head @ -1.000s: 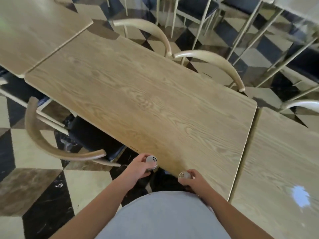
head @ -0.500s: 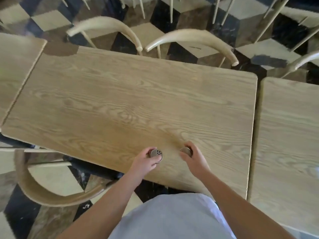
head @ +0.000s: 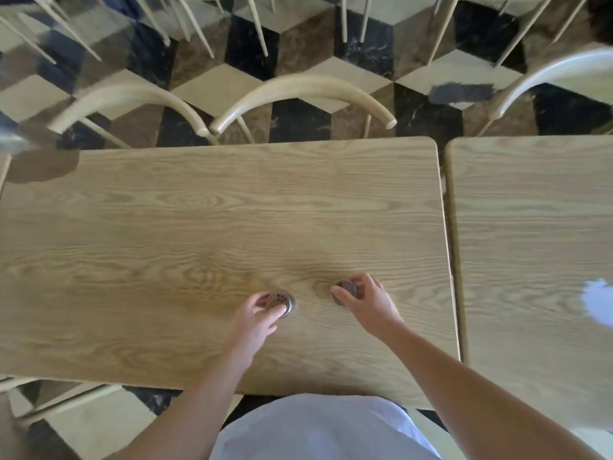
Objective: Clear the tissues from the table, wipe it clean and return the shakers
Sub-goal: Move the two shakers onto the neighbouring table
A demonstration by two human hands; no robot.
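Observation:
Two small shakers with metal caps stand on the wooden table [head: 199, 227], near its front middle. My left hand [head: 253, 322] grips the left shaker [head: 281, 302], whose cap shows several holes. My right hand [head: 368, 303] grips the right shaker [head: 345, 290] from its right side, fingers curled round it. Both shakers appear to rest on the tabletop, about a hand's width apart. No tissues are in view on this table.
A second wooden table [head: 530, 227] adjoins on the right, with a bright white patch [head: 597, 302] near its right edge. Curved chair backs [head: 298, 91] line the far side, another chair [head: 49, 393] sits front left. The floor has a cube pattern.
Both hands carried the shakers from the table's front edge inward onto the tabletop. The view swung round to face the table squarely.

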